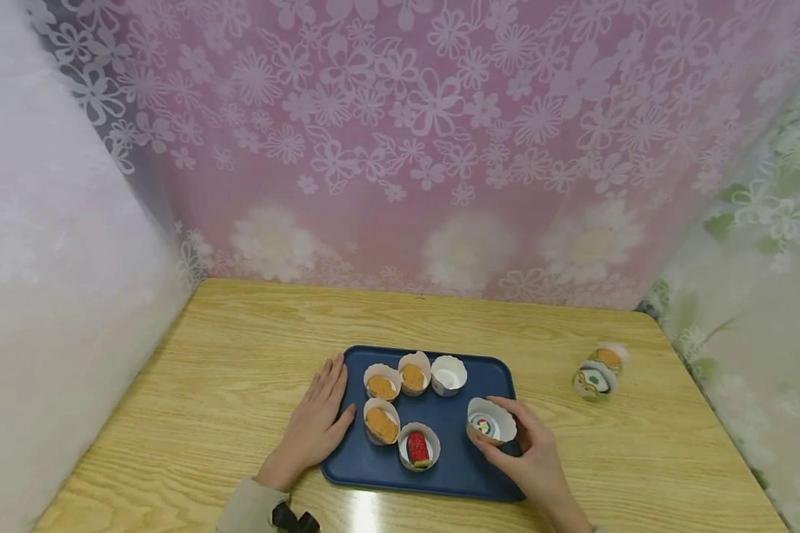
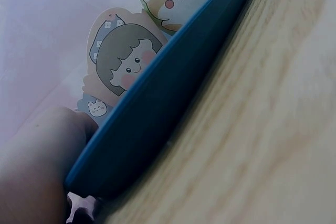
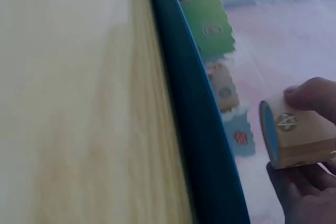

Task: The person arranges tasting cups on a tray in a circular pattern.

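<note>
My right hand (image 1: 533, 453) grips a paper baking cup (image 1: 503, 416) by its sides, over the right part of a blue tray (image 1: 356, 474). Inside that cup lies a small round sushi-roll-like piece (image 1: 483, 425). In the right wrist view the held cup (image 3: 304, 132) is raised off the tray, thumb above and fingers below. My left hand (image 1: 315, 428) rests flat, fingers straight, along the tray's left edge. Several more cups stand on the tray: some with orange pieces (image 1: 381, 386), one with a red-topped piece (image 1: 418, 449), and one showing a white inside (image 1: 449, 374).
On the wooden table (image 1: 253, 370), right of the tray, stand a cup with a white and green piece (image 1: 593, 380) and, behind it, a cup with an orange piece (image 1: 610, 358). Flowered pink cloth (image 1: 407, 148) hangs behind the table, with pale cloth at both sides.
</note>
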`<state>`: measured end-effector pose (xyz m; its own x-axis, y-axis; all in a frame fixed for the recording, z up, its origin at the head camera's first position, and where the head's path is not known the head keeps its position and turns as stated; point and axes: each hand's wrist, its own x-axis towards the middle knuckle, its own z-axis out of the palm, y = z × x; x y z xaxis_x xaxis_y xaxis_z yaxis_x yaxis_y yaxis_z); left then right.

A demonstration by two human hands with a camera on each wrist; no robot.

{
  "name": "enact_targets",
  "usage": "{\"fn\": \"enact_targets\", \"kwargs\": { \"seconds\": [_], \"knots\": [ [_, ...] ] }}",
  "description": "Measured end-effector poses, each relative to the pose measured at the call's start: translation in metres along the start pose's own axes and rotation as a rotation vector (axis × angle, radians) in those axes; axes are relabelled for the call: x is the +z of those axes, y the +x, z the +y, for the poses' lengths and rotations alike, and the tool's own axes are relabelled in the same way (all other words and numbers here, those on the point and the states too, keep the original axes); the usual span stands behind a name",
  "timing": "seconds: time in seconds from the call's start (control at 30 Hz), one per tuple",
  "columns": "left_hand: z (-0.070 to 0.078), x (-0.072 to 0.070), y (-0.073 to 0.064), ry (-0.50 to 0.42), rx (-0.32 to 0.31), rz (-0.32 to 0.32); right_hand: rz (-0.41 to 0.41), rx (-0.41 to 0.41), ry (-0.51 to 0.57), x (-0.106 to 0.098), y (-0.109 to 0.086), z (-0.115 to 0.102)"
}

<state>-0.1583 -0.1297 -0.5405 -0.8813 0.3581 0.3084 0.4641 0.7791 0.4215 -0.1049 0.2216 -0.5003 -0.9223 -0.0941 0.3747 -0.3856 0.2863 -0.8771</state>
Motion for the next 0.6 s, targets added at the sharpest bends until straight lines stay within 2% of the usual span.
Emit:
{"fn": "enact_targets", "kwargs": {
  "seconds": [0.17, 0.37, 0.6],
  "knots": [
    [0.001, -0.002, 0.001, -0.003, -0.011, -0.024, -0.089, 0.072, -0.022, 0.013, -0.002, -0.005],
    [0.001, -0.003, 0.001, -0.005, -0.02, -0.041, -0.202, 0.155, 0.031, 0.022, -0.004, -0.003],
    [0.0, -0.003, 0.001, 0.0, -0.023, -0.04, -0.246, 0.25, 0.051, 0.027, -0.005, -0.001]
  ]
}}
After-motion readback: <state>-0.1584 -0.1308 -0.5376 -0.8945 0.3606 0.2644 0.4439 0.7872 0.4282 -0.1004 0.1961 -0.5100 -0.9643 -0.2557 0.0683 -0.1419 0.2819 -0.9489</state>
